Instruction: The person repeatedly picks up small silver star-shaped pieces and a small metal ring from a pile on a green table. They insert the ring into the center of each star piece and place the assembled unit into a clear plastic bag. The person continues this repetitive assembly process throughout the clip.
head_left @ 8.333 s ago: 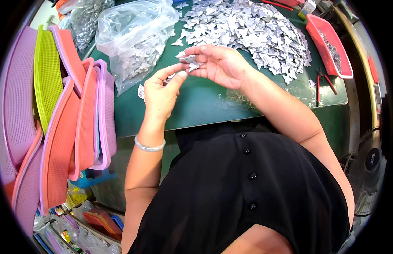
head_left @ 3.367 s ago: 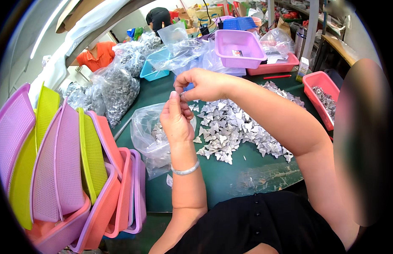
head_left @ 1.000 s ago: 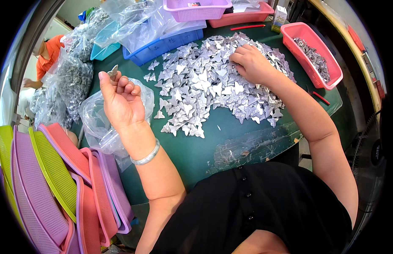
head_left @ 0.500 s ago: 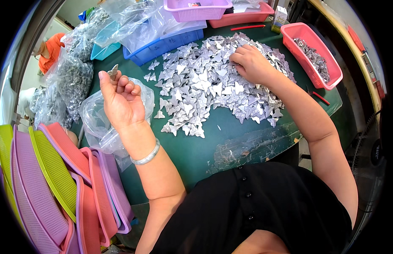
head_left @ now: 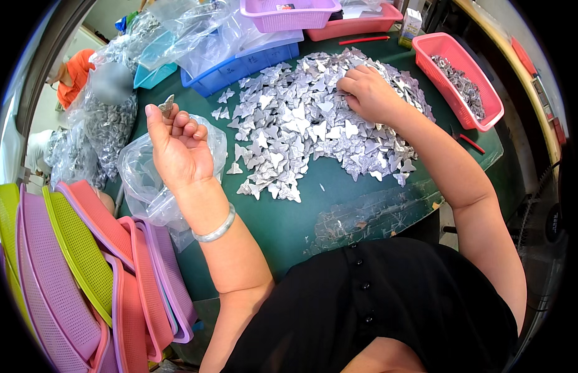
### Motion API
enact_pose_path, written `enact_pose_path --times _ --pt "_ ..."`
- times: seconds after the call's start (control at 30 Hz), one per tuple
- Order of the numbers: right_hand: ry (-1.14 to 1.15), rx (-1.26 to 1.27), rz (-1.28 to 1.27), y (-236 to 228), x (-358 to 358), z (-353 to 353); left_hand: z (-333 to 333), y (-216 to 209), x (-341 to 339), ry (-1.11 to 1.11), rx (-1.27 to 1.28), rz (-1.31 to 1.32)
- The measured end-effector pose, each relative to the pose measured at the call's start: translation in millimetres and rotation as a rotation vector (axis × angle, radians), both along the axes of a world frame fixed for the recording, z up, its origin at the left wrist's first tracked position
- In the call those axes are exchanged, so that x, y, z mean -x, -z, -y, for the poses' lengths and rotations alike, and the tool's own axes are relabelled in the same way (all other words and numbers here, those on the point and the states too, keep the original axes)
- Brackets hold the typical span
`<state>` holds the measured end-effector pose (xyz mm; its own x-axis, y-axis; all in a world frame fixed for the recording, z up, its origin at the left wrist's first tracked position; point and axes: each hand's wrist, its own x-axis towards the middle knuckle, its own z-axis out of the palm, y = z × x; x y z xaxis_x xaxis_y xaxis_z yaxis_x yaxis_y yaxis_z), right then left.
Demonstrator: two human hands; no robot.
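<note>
- While the left hand (head_left: 182, 152) is up at left, palm facing up, its thumb and index finger pinch one grey butterfly piece (head_left: 167, 104); other fingers loosely curled.
- Butterfly piece: sticks up past the index finger, clear of the table.
- Right hand (head_left: 371, 93): palm down at the far part of the pile (head_left: 282, 130), fingers bent and close together; fingertips hidden, can't tell if they grip a piece.
- Pile: many silvery-grey butterfly shapes, heaped mid-table, a few strays along its left edge.
- Clear plastic bag (head_left: 134, 168): on the table, partly behind the left hand and wrist; contents can't be made out.
- Pale bangle (head_left: 216, 227) on left wrist.
- Green table (head_left: 270, 230), surface scuffed near the front edge.
- Right side: pink basket (head_left: 435, 51) with small metal parts; red-handled tool (head_left: 472, 144) near it, partly hidden.
- Far side: blue tray (head_left: 251, 67) under clear plastic, red pen (head_left: 363, 40) just beyond the pile.
- Left side: purple, green and coral baskets (head_left: 83, 261) nested on edge.
</note>
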<state>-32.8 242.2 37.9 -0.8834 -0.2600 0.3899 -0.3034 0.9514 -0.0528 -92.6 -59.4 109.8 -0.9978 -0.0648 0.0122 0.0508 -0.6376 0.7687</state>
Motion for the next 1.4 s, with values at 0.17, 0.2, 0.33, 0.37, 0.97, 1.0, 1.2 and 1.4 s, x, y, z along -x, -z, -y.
enact_pose_path --times 0.17,0.2,0.33,0.37,0.97,1.0,1.2,1.4 --pt "0.006 -0.005 -0.007 -1 -1 1 -1 0 -1 0.005 0.001 0.0" --pt "0.007 -0.009 -0.007 -1 0 1 -1 0 0 0.007 0.0 -0.001" --pt "0.005 -0.015 -0.012 -1 1 0 -1 0 1 0.012 0.0 -0.006" --pt "0.002 -0.013 -0.015 0 1 0 -1 0 1 0.012 0.0 -0.007" --pt "-0.104 0.028 0.036 -16 12 0 -12 71 -92 0.427 0.426 -0.061" --pt "-0.099 0.029 0.035 -14 11 0 -10 71 -89 0.431 0.434 -0.061" --pt "-0.094 -0.032 0.011 -6 19 1 -7 77 -81 0.422 0.419 -0.027" --pt "-0.074 -0.042 0.005 -5 19 2 -9 79 -79 0.442 0.395 0.094"
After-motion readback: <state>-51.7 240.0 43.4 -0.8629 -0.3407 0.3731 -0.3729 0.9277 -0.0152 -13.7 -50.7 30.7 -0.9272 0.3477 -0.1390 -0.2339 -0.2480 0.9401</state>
